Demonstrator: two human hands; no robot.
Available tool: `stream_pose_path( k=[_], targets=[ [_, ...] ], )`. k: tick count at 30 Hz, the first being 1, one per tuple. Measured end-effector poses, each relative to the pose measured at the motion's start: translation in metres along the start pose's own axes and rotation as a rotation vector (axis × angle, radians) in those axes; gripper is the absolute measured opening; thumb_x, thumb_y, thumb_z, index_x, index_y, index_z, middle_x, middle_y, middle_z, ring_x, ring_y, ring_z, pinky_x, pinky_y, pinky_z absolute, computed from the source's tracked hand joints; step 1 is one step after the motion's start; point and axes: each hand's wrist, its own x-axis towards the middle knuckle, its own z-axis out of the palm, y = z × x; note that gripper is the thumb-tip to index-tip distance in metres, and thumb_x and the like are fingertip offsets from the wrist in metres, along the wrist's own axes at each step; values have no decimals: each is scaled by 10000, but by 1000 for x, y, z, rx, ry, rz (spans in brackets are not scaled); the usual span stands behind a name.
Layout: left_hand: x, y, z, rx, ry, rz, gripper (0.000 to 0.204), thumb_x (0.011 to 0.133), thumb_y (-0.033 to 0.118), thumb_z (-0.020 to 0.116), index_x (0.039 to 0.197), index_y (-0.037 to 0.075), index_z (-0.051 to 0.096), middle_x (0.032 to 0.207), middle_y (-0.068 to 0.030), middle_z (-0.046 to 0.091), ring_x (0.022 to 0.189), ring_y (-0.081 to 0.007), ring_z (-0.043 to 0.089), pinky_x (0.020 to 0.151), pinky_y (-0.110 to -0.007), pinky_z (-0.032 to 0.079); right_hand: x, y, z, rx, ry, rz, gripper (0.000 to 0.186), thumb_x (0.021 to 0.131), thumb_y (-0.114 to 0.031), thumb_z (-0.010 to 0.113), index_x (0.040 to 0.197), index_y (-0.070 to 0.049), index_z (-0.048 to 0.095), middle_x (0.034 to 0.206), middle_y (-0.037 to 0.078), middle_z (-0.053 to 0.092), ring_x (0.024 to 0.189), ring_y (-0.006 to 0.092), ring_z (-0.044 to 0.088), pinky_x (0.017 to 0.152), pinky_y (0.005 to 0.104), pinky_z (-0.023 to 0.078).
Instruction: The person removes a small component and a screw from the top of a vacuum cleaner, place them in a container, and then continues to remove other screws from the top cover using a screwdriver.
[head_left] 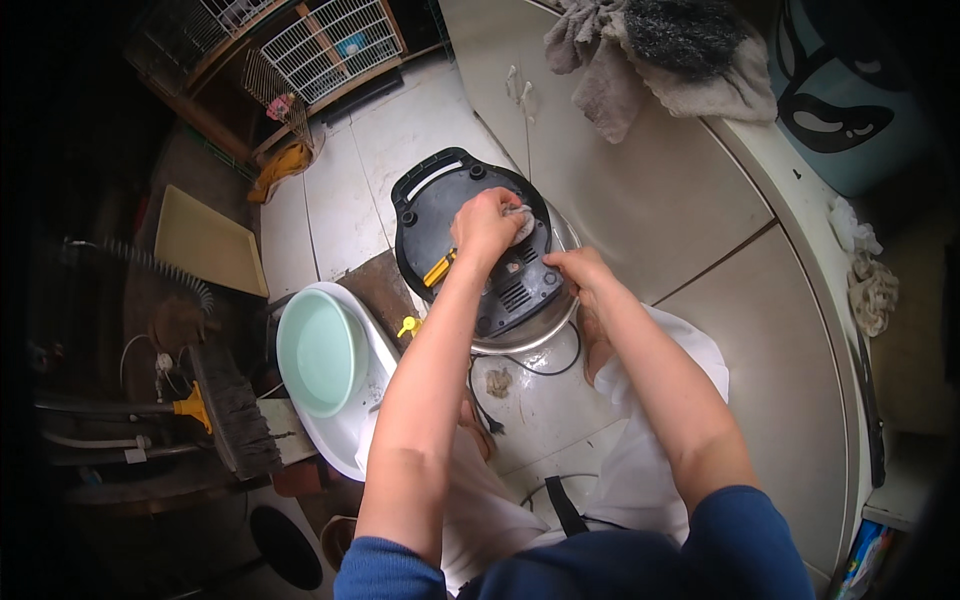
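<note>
A black appliance (440,205) with vent slots, round feet and a loop handle lies with its underside up, over a round metal basin (545,338). My left hand (483,228) is closed on a crumpled whitish cloth (524,228), pressed against that underside. Beside the left wrist rests a yellow-handled tool (438,270), possibly a screwdriver; the wrist hides its far end. My right hand (582,270) grips the appliance's right edge, thumb on top and the other fingers mostly hidden below. A dark cord (548,373) runs beneath it to a plug (495,427) on the floor.
Left of the basin, a pale green bowl (322,350) sits in a white tub (345,455) near a small yellow tap handle (409,326). A broom head (232,415) stands further left. Grey cabinets (650,190) line the right, with cloths (690,60) on top.
</note>
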Motion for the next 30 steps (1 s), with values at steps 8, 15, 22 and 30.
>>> stream_pose_path(
  k=[8,15,22,30],
  targets=[
    [18,7,35,227,-100,380,181,712,153,737,891,166,714,927,-56,655,864,-279,653,745,-417,516,19,13,-7,-17,-30,4,199,757,-160,718,647,-66,582,532,4,492,409,99,383,371,275,241],
    [19,3,50,378,125,432,82,760,65,598,841,55,598,897,-141,628,821,-388,637,698,-506,505,6,10,1,83,-60,33,173,793,-173,669,716,-38,594,598,15,537,420,92,409,344,239,237],
    [-2,16,-58,-139,318,113,183,800,122,547,913,40,664,800,-149,666,724,-282,646,666,-398,505,12,13,-3,83,-76,36,184,791,-161,679,699,-27,592,591,9,521,418,80,390,333,235,217],
    [-125,-50,-32,-1261,225,-471,167,875,169,604,924,10,608,766,-71,650,606,-127,602,477,-229,446,24,18,-13,37,-40,4,286,789,-170,696,593,-73,512,525,-2,446,392,87,343,341,260,221]
  ],
)
